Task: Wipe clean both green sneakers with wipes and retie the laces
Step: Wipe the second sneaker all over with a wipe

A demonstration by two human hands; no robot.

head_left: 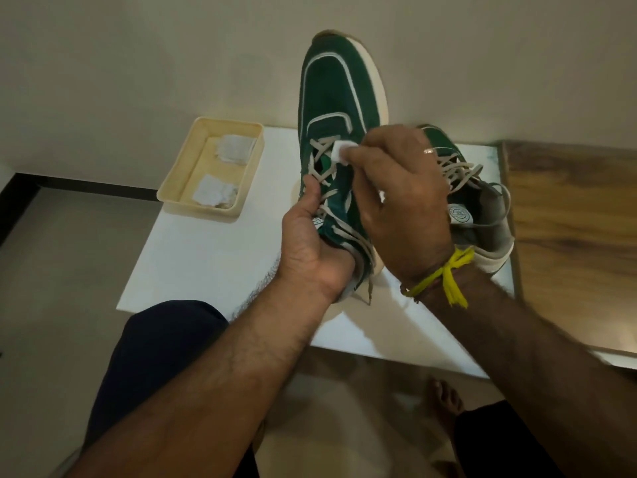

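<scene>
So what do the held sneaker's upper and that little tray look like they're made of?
Held sneaker: the green upper looks like matte suede or brushed fabric, with no shine; I cannot tell which. Tray: probably cream plastic, given its smooth, slightly glossy moulded walls and rounded corners.

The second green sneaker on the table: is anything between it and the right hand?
Nothing visible separates them, but the right hand is occupied: it pinches a white wipe against the held sneaker, which the left hand grips. The second sneaker lies on the white table, partly hidden behind that hand.
</scene>
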